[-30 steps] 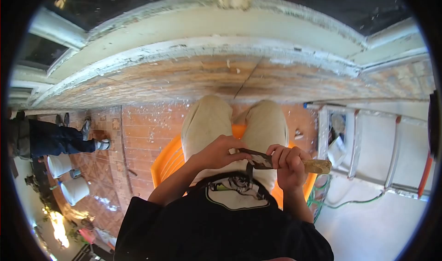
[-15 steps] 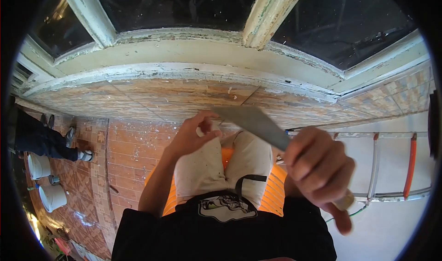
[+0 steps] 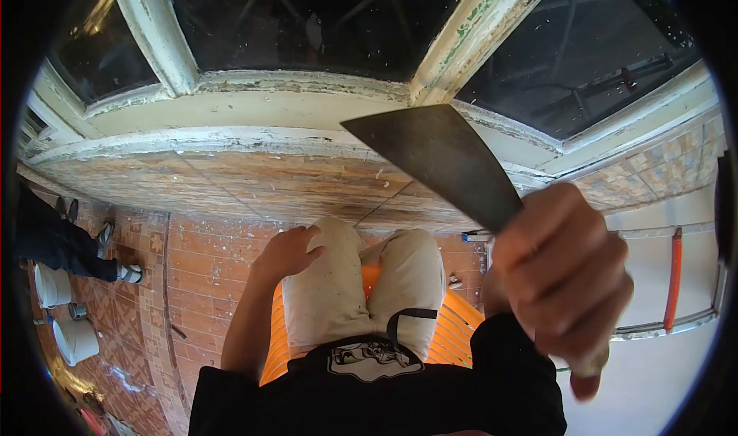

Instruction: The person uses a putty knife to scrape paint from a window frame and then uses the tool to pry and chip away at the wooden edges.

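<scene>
My right hand (image 3: 565, 275) is wrapped round the handle of a putty knife (image 3: 446, 163), raised in front of the window. The broad, dull metal blade points up and left, and most of the handle is hidden in my fist. Behind the blade is the window frame (image 3: 254, 112), with chipped, peeling white paint and green patches on one upright. My left hand (image 3: 290, 251) lies on my left knee, fingers apart, holding nothing. Below me is an orange slatted chair (image 3: 450, 332).
A ladder (image 3: 646, 331) lies along the right. On the left, another person's legs (image 3: 65, 232) stand near two white buckets (image 3: 75, 340). Paint flakes are scattered over the tiled floor (image 3: 204, 282). A stone-patterned tiled wall (image 3: 292, 179) runs under the window.
My right hand has raised the putty knife towards the window, its blade now facing me more broadly. My left hand has moved left and down onto my knee. The view has shifted slightly.
</scene>
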A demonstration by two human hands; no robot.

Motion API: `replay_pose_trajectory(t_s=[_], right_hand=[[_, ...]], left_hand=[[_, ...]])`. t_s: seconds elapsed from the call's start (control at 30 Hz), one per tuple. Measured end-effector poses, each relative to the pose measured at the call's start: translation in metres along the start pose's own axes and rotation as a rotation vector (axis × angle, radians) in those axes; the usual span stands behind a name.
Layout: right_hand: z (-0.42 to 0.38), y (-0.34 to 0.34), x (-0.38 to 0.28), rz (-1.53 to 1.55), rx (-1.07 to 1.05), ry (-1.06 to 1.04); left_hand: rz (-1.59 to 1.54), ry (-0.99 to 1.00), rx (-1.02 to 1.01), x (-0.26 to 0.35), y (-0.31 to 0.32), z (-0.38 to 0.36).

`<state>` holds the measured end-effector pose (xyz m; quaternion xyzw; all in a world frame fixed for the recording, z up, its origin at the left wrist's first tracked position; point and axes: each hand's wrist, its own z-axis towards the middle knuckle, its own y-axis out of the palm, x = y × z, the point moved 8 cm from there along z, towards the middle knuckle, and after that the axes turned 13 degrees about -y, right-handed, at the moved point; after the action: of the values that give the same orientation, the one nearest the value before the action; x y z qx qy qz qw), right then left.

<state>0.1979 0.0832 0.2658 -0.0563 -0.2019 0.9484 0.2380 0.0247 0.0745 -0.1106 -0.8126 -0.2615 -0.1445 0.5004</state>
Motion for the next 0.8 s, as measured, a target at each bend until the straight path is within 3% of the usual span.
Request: replay_pose_trajectory(t_s=[0.3,0.33,0.57,0.8], right_hand=[[-0.006,-0.003,0.011,0.073,0.071,-0.038],[-0.009,0.002,0.021,0.056,-0.013,0.008],[-0.002,-0.005,0.013,0.11,0.066,-0.039],[-0.004,-0.003,0.012,0.158,0.016,-0.018]], left_hand=[[0.02,0.006,-0.031,-0.005,0.001,-0.004],[0.011,0.002,-0.034,-0.005,0.001,-0.005],[0.017,-0.006,-0.037,-0.009,0.005,-0.002],[0.022,-0.009,-0.045,-0.007,0.005,-0.003]])
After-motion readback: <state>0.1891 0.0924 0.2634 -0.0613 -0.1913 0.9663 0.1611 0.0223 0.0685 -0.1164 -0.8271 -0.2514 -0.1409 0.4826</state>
